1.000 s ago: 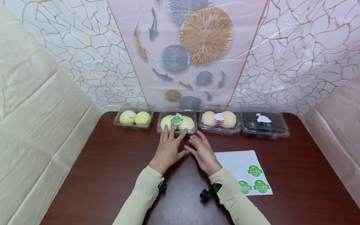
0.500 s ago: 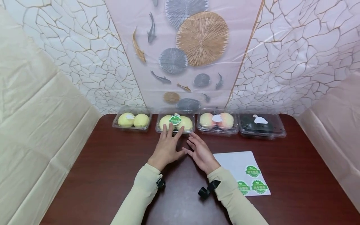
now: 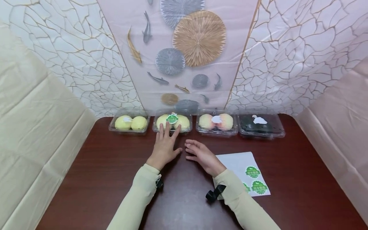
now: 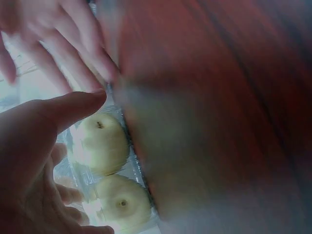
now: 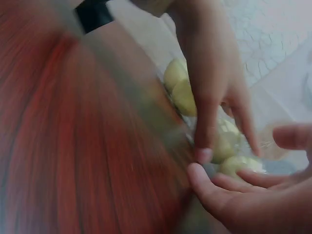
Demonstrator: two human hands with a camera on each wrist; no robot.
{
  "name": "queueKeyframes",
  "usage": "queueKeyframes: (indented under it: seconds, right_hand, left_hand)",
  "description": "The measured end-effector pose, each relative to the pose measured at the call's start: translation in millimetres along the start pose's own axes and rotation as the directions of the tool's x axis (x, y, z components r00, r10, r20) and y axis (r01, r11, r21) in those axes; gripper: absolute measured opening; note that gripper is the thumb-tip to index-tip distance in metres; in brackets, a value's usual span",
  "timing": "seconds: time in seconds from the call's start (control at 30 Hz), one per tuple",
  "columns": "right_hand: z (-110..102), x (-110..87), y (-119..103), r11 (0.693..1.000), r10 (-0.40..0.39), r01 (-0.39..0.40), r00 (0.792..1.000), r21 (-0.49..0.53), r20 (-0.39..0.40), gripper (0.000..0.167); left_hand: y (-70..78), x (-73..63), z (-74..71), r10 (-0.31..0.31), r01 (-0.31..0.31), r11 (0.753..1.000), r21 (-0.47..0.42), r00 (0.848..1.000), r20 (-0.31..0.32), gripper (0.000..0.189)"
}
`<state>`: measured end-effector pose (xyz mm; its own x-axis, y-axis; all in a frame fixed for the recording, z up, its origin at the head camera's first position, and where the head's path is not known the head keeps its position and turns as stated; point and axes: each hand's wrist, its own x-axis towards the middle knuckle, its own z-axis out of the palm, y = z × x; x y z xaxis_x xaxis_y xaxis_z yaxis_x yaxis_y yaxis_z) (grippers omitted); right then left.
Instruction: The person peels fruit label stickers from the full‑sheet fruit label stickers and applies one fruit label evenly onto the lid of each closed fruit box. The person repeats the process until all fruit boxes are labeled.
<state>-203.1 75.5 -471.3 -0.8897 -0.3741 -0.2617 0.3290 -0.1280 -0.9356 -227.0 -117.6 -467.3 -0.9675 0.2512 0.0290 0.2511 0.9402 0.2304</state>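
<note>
A clear plastic clamshell box [image 3: 188, 128] with two pale yellow fruits [image 3: 183, 122] stands in the back row, a green round sticker [image 3: 172, 118] on its lid. My left hand [image 3: 164, 150] reaches to its front with fingers spread straight; the fingertips overlap the box, but whether they touch it I cannot tell. In the left wrist view, a fruit [image 4: 102, 144] shows beyond the thumb. My right hand [image 3: 204, 157] hovers in front of the boxes, right of the left hand, fingers loosely bent and holding nothing. Both hands [image 5: 214, 83] also appear in the right wrist view.
Left of that box is one with yellow-green fruits [image 3: 139, 123]. To its right stand a box of pinkish peach-like fruits [image 3: 225, 122] and a box with dark contents [image 3: 254, 126]. A white sticker sheet [image 3: 235, 161] with green labels lies on the dark table [image 3: 95, 179], partly under the right forearm.
The right hand has drawn back from the box's front corner, widening its gap from the left hand. The left hand stays at the box. The head view has shifted slightly.
</note>
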Motion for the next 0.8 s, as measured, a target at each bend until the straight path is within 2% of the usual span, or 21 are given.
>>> queueKeyframes:
  seconds: [0.1,0.17,0.2,0.27,0.37,0.43,0.53,0.6,0.67,0.73,0.8]
  right_hand:
    - [-8.7,-15.6,-3.7,0.989,-0.069,0.065,0.997,-0.13,-0.026,0.045]
    - [-19.0,-27.0,-5.8,0.963,-0.144,0.126,0.987,-0.238,-0.063,0.04]
    - [-25.3,-32.6,-7.1,0.939,-0.183,0.149,0.979,-0.311,-0.084,0.038]
    - [-39.0,-43.9,-10.5,0.859,-0.257,0.172,0.959,-0.482,-0.116,0.034]
    - [-58.2,-56.7,-19.1,0.692,-0.359,0.173,0.925,-0.701,-0.127,0.029]
    - [-69.9,-60.5,-28.5,0.585,-0.416,0.175,0.903,-0.792,-0.108,0.028]
    - [-86.1,-59.2,-47.0,0.454,-0.469,0.182,0.881,-0.872,-0.06,0.03]
    - [-96.1,-53.6,-60.4,0.391,-0.458,0.163,0.888,-0.906,-0.038,0.033]
    - [-105.4,-45.7,-72.5,0.33,-0.428,0.126,0.903,-0.936,-0.029,0.037]
    - [-113.7,-36.4,-82.6,0.279,-0.396,0.088,0.918,-0.956,-0.031,0.04]
    - [-121.0,-27.7,-90.4,0.238,-0.373,0.053,0.927,-0.97,-0.041,0.043]
  left_hand:
    - [-4.4,1.5,-1.8,0.001,-0.001,1.0,0.005,1.0,-0.003,0.1]
    - [-7.0,2.7,-2.4,0.002,-0.002,1.0,0.008,1.0,-0.006,0.097]
    - [-8.0,3.2,-2.9,-0.002,0.002,1.0,0.004,1.0,-0.006,0.095]
    - [-9.3,3.5,-4.2,-0.013,0.013,1.0,-0.002,1.0,-0.006,0.092]
    - [-9.6,1.4,-7.5,-0.049,0.049,0.999,-0.004,0.999,-0.019,0.087]
    - [-8.0,-0.6,-9.6,-0.075,0.075,0.997,-0.005,0.996,-0.041,0.084]
    - [-0.2,-3.3,-11.1,-0.073,0.071,0.997,-0.021,0.989,-0.125,0.076]
    - [9.1,-3.8,-10.2,-0.048,0.035,0.997,-0.066,0.977,-0.207,0.069]
    - [21.3,-3.4,-8.1,-0.024,-0.021,0.987,-0.158,0.961,-0.275,0.061]
    - [34.6,-0.9,-3.9,-0.018,-0.071,0.958,-0.277,0.951,-0.309,0.053]
    - [47.7,3.4,2.0,-0.031,-0.095,0.915,-0.393,0.953,-0.302,0.049]
